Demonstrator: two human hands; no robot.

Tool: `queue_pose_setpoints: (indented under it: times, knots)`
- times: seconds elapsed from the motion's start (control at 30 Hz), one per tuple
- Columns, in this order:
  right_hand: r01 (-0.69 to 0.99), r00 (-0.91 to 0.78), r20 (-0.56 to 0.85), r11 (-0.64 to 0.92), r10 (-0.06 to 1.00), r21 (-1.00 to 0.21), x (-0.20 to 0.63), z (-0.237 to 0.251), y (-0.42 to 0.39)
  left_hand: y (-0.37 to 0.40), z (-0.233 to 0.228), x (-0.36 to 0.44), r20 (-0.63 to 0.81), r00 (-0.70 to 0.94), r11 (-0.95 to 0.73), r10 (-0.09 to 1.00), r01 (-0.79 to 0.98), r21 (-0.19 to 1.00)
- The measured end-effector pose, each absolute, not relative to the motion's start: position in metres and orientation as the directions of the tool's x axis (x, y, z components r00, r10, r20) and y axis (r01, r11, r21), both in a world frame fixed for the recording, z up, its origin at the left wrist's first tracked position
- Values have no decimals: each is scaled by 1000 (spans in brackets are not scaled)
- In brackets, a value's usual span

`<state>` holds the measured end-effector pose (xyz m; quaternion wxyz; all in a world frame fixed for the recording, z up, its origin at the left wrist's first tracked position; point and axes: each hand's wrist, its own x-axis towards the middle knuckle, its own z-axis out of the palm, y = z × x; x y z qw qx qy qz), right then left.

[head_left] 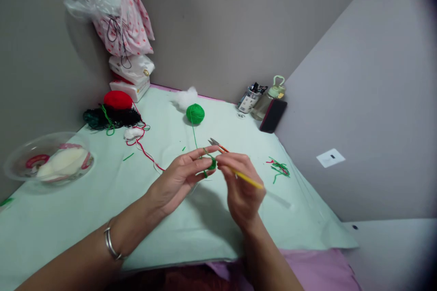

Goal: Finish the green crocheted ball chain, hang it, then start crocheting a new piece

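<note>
I am looking down into a grey-walled corner where a tabletop (pixel 170 232) lies under a pale mint cloth. My left hand (pixel 177 177) is palm up with its fingers (pixel 205 151) spread, a green yarn strand (pixel 194 138) looped over them and a small green crochet piece (pixel 212 163) pinched at the tips. My right hand (pixel 241 191) meets it from the other side, fingers closed together around a yellow crochet hook (pixel 247 179) whose tip goes into the green piece. The two hands touch at the work, raised a little above the cloth.

The strand runs away from my fingers to a green yarn ball (pixel 195 113) resting well beyond them, with a tuft of white stuffing (pixel 186 97) just behind it. A pair of small snips (pixel 218 144) lies just past my fingertips. To the right of my right hand sits a scatter of green yarn scraps (pixel 279 168). Farther off on that side, against the wall, stand a tin of tools (pixel 249 99), a green-capped bottle (pixel 269 97) and a dark phone (pixel 273 116).

Far to the left of my left hand are a red yarn ball (pixel 118 99) on a tangle of dark green yarn (pixel 105 118), and a clear plastic bowl (pixel 20 157) near the edge. A pink dotted bag (pixel 128 27) hangs on the wall above a tissue pack (pixel 131 69). A silver bangle (pixel 111 243) circles my left wrist.
</note>
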<state>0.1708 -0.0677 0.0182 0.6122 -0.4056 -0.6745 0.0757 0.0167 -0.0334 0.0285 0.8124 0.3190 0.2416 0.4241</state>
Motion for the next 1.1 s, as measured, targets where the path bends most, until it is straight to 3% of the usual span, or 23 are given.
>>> queue_pose_setpoints:
  times: [0.07,0.17,0.3,0.53,0.77,0.87,0.97,1.1]
  knots:
    - [291,188,664,605,723,-741,173,20,-65,-32,29,15,-124,497,421,859,-546,724]
    - [115,200,577,565,792,-817,173,21,-61,-32,28,14,-76,437,320,896,-519,792]
    - [35,139,559,560,817,-828,171,21,-59,-35,27,17,-25,413,248,910,-497,832]
    - [11,132,533,536,836,-844,173,17,-61,-37,29,15,-77,489,354,869,-505,787]
    - [-292,187,298,343,936,-893,177,24,-58,-33,29,10,-61,621,497,781,-560,662]
    - [-384,143,242,279,960,-880,180,24,-55,-33,29,10,-24,603,446,797,-562,696]
    - [-359,112,269,291,957,-887,179,23,-55,-36,29,13,-19,518,333,855,-520,787]
    - [-171,112,406,420,907,-891,175,18,-58,-40,26,19,18,443,226,896,-490,842]
